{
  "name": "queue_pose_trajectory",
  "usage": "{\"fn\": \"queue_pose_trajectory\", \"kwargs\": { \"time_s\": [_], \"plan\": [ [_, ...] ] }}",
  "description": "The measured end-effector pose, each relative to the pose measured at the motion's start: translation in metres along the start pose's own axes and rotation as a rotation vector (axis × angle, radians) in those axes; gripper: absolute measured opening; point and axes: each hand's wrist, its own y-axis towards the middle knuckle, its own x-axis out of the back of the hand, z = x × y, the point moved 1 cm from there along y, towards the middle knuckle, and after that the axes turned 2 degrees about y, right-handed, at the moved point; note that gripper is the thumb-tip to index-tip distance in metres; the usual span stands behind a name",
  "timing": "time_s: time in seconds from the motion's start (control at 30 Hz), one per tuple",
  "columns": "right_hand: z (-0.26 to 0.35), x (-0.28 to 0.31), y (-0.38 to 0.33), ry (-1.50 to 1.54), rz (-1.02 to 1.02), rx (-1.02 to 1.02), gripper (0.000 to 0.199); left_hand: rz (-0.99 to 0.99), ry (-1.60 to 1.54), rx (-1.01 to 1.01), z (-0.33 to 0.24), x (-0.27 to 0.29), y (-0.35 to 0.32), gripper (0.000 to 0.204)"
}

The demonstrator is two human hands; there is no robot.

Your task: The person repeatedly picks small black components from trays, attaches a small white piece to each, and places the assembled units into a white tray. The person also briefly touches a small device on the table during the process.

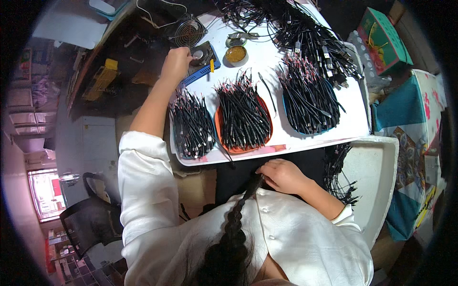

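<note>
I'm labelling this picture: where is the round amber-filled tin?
In the head view, the tin is at upper centre on the white work surface, right of the left hand, beyond the orange tray.

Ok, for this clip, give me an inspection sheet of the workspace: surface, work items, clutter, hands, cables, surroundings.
Surface: white worktop with a raised rim.
Work items: left cable bundle, middle bundle in an orange tray, right bundle in a blue tray; blue-based device; round tin with amber contents.
Clutter: one loose cable between the middle and right bundles.
Hands: left hand at the device, grip unclear; right hand at the braid's end, grip unclear.
Cables: black; a tangled heap at the far right.
Surroundings: green box, white bin, black chair.
</note>
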Motion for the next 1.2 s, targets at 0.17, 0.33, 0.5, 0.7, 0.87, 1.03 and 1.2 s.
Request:
{"fn": "queue_pose_trajectory", "kwargs": {
  "time_s": [0.17,0.33,0.5,0.7,0.87,1.03,1.2],
  "plan": [
    [0.033,0.019,-0.015,0.072,-0.093,-0.034,0.02,-0.154,-0.42,0.141,-0.046,0.063,-0.036,0.014],
    [0.087,0.05,-0.022,0.322,-0.41,-0.084,0.025,-0.124,-1.479,0.095,-0.131,0.135,-0.133,0.016],
    [0.136,0.058,-0.019,0.169,-0.592,0.108,0.043,-0.006,-1.949,-0.078,-0.247,0.137,-0.214,0.014],
    [0.165,0.058,-0.095,0.334,-0.833,-0.187,0.029,0.276,-2.102,-0.228,-0.315,0.12,-0.24,0.033],
    [0.206,0.112,-0.205,0.22,-1.253,-0.161,0.03,0.763,-1.78,-0.519,-0.294,0.061,-0.264,0.032],
    [0.193,0.102,-0.27,-0.006,-1.206,-0.608,0.03,1.0,-1.332,-0.27,-0.24,0.003,-0.285,0.024],
    [0.01,0.046,-0.269,0.008,-0.879,-1.098,0.032,0.903,-1.409,0.037,-0.19,-0.014,-0.307,0.027]
  ]
}}
